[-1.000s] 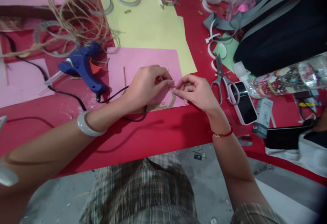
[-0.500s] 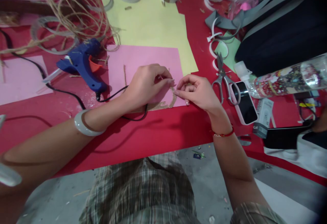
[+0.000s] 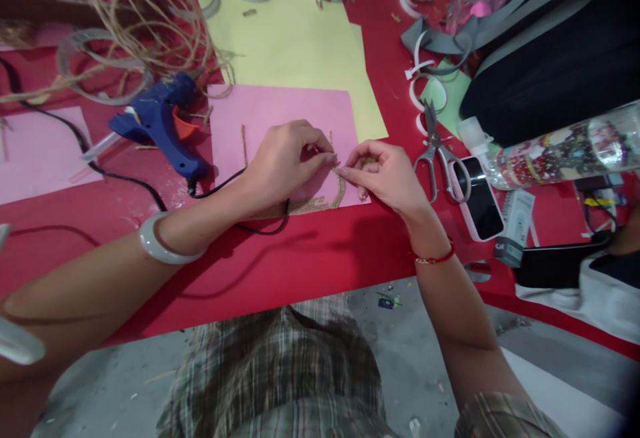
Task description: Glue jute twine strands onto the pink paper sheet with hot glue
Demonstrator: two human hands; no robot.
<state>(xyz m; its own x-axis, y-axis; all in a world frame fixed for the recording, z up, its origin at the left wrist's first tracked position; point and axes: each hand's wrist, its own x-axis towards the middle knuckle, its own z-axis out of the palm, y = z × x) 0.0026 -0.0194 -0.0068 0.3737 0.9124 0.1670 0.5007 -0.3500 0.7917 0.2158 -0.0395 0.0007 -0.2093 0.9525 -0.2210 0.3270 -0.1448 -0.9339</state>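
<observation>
A pink sheet (image 3: 285,108) lies on the red table, with tan twine pieces (image 3: 340,195) forming a curved strip along its near right edge. Over the sheet, my left hand (image 3: 293,158) has thumb and index fingertips pinched at the upper end of that strip. My right hand (image 3: 377,175) meets it from the right, its thumb and index finger pinched at the same spot; the tips of both hands almost touch. What lies between the fingertips is too small to make out. A short twine piece (image 3: 243,145) stands out on the sheet's left part.
A blue glue gun (image 3: 163,121) with a black cord lies left of the sheet, below a tangle of twine (image 3: 150,25). Scissors (image 3: 436,151), a phone (image 3: 477,198) and a patterned bottle (image 3: 555,151) are at the right. Yellow paper (image 3: 285,38) lies behind.
My right hand has shifted slightly left and up, its fingertips now closer to those of my left hand. My left hand stays nearly in place.
</observation>
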